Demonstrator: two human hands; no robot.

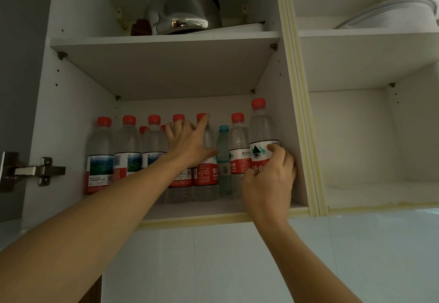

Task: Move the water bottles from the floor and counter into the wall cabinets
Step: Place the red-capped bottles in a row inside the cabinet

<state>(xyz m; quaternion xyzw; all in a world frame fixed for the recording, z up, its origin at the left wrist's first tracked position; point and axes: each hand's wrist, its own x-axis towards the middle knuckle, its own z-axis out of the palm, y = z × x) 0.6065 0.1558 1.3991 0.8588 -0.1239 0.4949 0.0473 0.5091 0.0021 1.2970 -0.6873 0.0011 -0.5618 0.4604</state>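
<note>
A row of water bottles (128,150) stands on the lower shelf (190,210), running left from the left hand (190,145). The right hand (268,181) grips the end bottle (262,134) against the cabinet's right wall (287,136). A shorter bottle (223,160) stands between the hands. Above them, a kettle (183,7) sits on the upper shelf (164,41).

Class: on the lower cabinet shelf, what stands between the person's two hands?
In the head view, a teal-capped bottle and a red-capped bottle stand between the left hand and right hand.
</note>
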